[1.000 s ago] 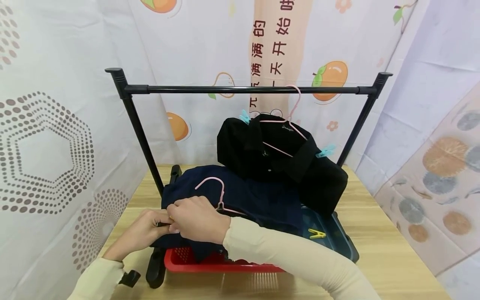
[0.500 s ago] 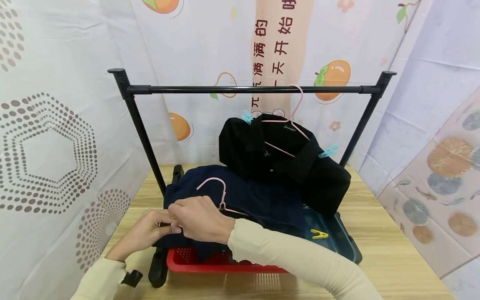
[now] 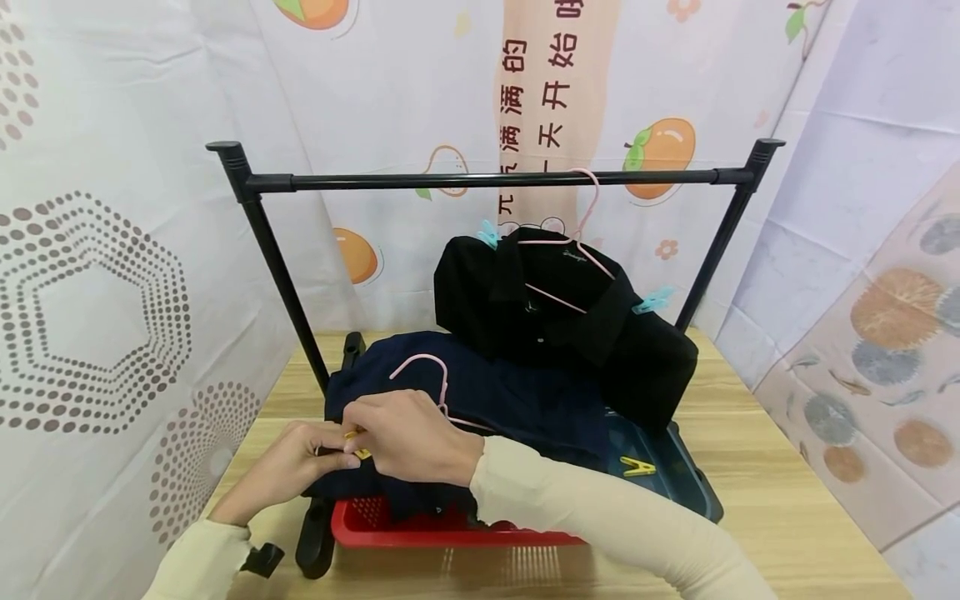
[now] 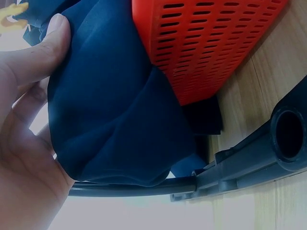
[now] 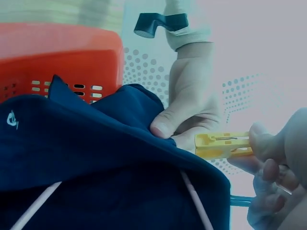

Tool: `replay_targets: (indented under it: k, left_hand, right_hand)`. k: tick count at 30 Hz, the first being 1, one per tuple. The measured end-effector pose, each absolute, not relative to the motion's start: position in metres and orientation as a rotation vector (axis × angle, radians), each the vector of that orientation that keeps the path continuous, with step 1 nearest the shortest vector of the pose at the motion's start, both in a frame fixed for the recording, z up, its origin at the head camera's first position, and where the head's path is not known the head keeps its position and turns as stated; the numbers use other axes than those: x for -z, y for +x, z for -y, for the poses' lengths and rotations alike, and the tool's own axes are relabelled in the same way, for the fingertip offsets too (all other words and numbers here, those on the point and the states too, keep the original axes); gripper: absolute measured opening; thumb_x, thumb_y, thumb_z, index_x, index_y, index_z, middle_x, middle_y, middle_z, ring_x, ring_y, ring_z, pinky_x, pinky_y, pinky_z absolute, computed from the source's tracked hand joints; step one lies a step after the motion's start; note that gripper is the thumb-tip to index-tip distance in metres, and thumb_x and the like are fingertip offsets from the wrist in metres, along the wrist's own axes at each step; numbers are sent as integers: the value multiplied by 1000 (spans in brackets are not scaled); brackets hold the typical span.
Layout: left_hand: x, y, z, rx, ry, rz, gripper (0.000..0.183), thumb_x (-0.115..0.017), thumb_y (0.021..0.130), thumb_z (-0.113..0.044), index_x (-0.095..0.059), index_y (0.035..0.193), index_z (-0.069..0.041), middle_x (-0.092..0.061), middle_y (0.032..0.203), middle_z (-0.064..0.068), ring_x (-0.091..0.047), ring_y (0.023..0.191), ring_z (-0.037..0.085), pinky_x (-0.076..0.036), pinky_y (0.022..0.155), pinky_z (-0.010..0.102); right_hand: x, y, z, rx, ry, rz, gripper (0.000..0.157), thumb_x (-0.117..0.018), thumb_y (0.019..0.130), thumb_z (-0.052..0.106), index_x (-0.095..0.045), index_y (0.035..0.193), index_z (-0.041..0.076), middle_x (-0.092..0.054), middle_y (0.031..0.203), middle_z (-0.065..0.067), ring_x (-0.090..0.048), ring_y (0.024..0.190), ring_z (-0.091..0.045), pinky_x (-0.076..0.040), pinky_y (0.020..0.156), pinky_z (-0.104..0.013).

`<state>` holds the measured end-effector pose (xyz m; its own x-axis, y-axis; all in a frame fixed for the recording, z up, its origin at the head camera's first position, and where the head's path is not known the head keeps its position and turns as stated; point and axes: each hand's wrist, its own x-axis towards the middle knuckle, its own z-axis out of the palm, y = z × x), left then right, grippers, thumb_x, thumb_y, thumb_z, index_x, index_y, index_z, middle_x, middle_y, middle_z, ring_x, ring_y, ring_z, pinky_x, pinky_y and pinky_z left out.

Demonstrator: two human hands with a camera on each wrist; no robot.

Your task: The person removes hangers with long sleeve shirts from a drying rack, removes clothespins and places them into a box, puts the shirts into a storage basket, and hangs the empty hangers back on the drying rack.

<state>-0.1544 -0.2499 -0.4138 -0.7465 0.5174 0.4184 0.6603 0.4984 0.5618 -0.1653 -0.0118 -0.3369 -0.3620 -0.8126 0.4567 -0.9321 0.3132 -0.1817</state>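
Note:
My left hand [image 3: 300, 458] pinches the edge of a navy shirt [image 5: 96, 139] between thumb and fingers, with the cloth draping down over the palm in the left wrist view. Beside it, my right hand [image 3: 408, 437] pinches a yellow clothespin [image 5: 223, 144] by its handle end. The clothespin's tip lies close to the cloth edge and the left fingers; whether it touches the cloth I cannot tell. A pink hanger [image 3: 431, 358] sits in this shirt, its hook standing up and its arms [image 5: 195, 199] running under the fabric edge.
A black shirt [image 3: 480, 292] hangs by another pink hanger [image 3: 588, 208] on a black rack bar [image 3: 375, 181], with light blue clothespins [image 3: 654, 300] on its shoulders. Below are a red basket [image 3: 450, 540] and a dark blue tray [image 3: 697, 492] holding a yellow clothespin [image 3: 637, 467].
My right hand has shifted slightly right, and more of the yellow clothespin shows between the hands. The left hand keeps its grip on the navy shirt.

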Motion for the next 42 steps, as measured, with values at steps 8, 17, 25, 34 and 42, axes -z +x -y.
replay_targets:
  k: [8,17,25,34,42]
  left_hand:
    - [413,-154,252,1097,-997,2543,20,-82,86,-6,-83,99,-21,-64,79,-19,-53,66,1,-45,57,24]
    - [413,-154,253,1082,-983,2574,17,-82,87,-9,-84,101,-16,-69,85,-17,-58,69,1,-48,58,26]
    - [413,-155,251,1079,-969,2597,13,-82,88,-11,-84,100,-13,-69,84,-17,-58,69,2,-49,58,26]
    - [412,-156,249,1084,-960,2598,13,-82,87,-11,-84,99,-16,-68,82,-17,-57,68,2,-49,59,27]
    - [416,-156,250,1093,-986,2581,14,-83,86,-10,-84,99,-15,-68,82,-17,-56,67,2,-49,57,25]
  right_hand:
    - [321,-162,-4,-774,1597,2349,21,-72,98,18,-70,116,7,-70,102,0,-60,85,-2,-44,82,-6]
    - [317,-162,-20,-839,1580,2362,33,-74,97,20,-69,126,7,-72,105,1,-60,88,-4,-45,82,-6]
    - [320,-163,-35,-940,1555,2392,32,-74,96,19,-70,125,7,-72,103,0,-59,86,-6,-47,74,-9]
    - [324,-165,-52,-1067,1535,2398,30,-75,96,17,-71,124,5,-73,104,0,-56,76,-3,-50,67,-13]
    - [329,-167,-71,-1109,1501,2367,30,-76,95,18,-72,123,7,-68,92,5,-50,65,-1,-45,57,-17]
